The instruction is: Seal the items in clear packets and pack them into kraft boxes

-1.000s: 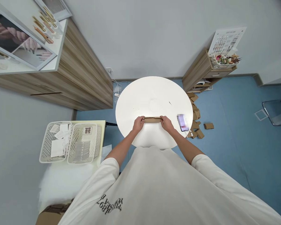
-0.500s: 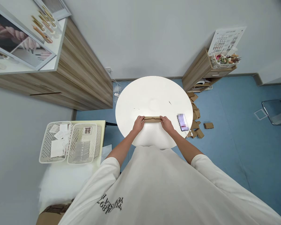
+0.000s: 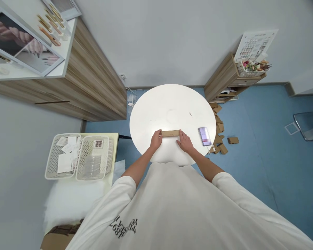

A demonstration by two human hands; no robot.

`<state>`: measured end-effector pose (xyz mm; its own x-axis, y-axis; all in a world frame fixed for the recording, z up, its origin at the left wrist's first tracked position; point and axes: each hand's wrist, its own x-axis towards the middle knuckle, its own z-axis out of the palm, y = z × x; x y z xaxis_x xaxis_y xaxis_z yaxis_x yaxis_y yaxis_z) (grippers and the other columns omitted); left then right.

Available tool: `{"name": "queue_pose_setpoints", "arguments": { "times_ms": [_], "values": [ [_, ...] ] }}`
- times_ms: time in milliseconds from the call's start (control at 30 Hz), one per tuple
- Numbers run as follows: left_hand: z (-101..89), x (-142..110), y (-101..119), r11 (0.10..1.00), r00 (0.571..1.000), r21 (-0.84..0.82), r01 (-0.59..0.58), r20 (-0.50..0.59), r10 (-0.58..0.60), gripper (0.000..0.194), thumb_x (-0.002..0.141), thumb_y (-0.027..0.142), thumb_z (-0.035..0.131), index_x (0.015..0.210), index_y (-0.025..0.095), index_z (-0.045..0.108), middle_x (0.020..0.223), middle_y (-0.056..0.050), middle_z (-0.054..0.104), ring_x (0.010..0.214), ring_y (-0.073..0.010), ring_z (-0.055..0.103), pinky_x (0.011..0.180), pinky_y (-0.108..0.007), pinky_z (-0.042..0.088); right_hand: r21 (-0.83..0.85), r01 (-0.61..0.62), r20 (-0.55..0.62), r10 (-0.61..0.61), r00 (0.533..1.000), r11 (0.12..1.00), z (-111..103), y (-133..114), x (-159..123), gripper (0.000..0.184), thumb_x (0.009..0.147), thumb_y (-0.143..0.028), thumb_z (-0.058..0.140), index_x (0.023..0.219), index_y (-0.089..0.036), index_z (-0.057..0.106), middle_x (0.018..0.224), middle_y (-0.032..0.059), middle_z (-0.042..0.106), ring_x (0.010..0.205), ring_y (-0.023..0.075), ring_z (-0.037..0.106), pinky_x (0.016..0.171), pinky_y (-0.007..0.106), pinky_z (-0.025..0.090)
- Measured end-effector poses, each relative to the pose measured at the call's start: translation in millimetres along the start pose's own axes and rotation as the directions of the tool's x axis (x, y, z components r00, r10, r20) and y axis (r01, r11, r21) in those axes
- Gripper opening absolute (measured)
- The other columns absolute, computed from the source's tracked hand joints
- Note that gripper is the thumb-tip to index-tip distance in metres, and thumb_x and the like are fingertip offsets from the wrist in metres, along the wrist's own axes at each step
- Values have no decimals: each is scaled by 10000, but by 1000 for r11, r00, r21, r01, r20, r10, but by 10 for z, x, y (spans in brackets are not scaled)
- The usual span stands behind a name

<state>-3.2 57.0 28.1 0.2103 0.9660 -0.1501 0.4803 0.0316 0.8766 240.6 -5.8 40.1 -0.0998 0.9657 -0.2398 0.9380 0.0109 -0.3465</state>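
Note:
A small, long cardboard box [image 3: 170,133] lies crosswise near the front of the round white table [image 3: 159,104], its lid side looking closed. My left hand [image 3: 155,139] grips its left end, fingertips curled at the end edge. At the opposite end, my right hand [image 3: 185,141] touches the box with outstretched fingers, while its thumb stands apart, off the cardboard. What the box contains is hidden.
A phone [image 3: 205,136] with a cable lies right on the table. Several cardboard boxes [image 3: 219,127] are heaped on the floor beyond the right edge. To the left, white baskets [image 3: 108,152] stand on a side table. A wooden cabinet [image 3: 99,73] rises behind them.
The box's front edge and lid have come down flat, and its slightly open gap has gone. My right thumb has moved off the box toward me; my left hand stays at its end.

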Motion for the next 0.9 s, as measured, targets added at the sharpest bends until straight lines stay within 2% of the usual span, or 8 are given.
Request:
{"name": "queue_pose_setpoints", "arguments": {
  "times_ms": [100, 167, 300, 367, 467, 567, 667, 900],
  "values": [
    [-2, 32, -1, 991, 993, -71, 114, -8, -115, 388, 952, 197, 561, 1339, 216, 545, 1277, -126, 623, 1085, -214, 654, 919, -361, 548, 115, -42, -26, 45, 999, 993, -51, 14, 43, 716, 1011, -448, 395, 1629, -186, 144, 1589, 178, 336, 1333, 317, 439, 1058, 472, 422],
    [-20, 45, 1, 976, 980, -99, 193, -33, -197, 358, 964, 229, 548, 1322, 218, 556, 1267, -122, 638, 1087, -217, 653, 925, -363, 537, 269, -130, -60, 152, 987, 954, -86, 20, 87, 685, 1019, -468, 362, 1622, -196, 183, 1554, 176, 378, 1303, 288, 482, 1054, 454, 440],
    [-41, 67, 28, 932, 937, -126, 340, -41, -348, 324, 1001, 314, 473, 1289, 223, 588, 1265, -105, 660, 1136, -230, 636, 971, -369, 503, 610, -299, -19, 391, 920, 734, -158, -17, 211, 637, 1009, -524, 360, 1556, -197, 366, 1469, 159, 487, 1218, 250, 565, 1045, 408, 468],
    [-29, 78, 55, 922, 930, -129, 366, 17, -367, 355, 1004, 334, 461, 1317, 222, 585, 1282, -100, 663, 1163, -238, 628, 985, -369, 494, 703, -318, 21, 428, 904, 637, -200, -64, 267, 634, 992, -550, 396, 1515, -193, 438, 1432, 142, 539, 1232, 253, 561, 1074, 404, 449],
    [-8, 69, 83, 932, 944, -154, 328, 73, -321, 387, 993, 309, 471, 1356, 227, 578, 1380, -94, 624, 1218, -239, 608, 1022, -363, 476, 764, -302, 37, 428, 903, 570, -247, -143, 291, 637, 967, -573, 450, 1493, -215, 467, 1418, 115, 568, 1267, 258, 545, 1104, 409, 428],
    [-16, 0, 41, 940, 961, -199, 277, 75, -267, 425, 978, 249, 471, 1394, 228, 554, 1429, -94, 593, 1238, -229, 601, 1050, -362, 461, 787, -288, 40, 421, 906, 546, -233, -189, 228, 643, 947, -579, 489, 1490, -236, 461, 1448, 110, 540, 1278, 258, 547, 1077, 399, 455],
    [-33, -121, -86, 933, 953, -197, 301, 96, -287, 477, 954, 209, 485, 1430, 214, 509, 1371, -110, 627, 1196, -223, 624, 1034, -370, 471, 777, -312, 81, 404, 911, 547, -133, -191, 115, 640, 938, -560, 510, 1489, -238, 455, 1420, 117, 551, 1263, 253, 564, 1052, 393, 475],
    [17, -328, -382, 922, 924, -118, 369, 156, -350, 482, 928, 155, 490, 1410, 161, 510, 1369, -144, 616, 1188, -221, 629, 1058, -371, 458, 658, -412, 191, 389, 901, 630, 182, -140, -122, 542, 926, -466, 537, 1398, -199, 538, 1433, 149, 541, 1201, 265, 609, 1049, 400, 471]
  ]
}}
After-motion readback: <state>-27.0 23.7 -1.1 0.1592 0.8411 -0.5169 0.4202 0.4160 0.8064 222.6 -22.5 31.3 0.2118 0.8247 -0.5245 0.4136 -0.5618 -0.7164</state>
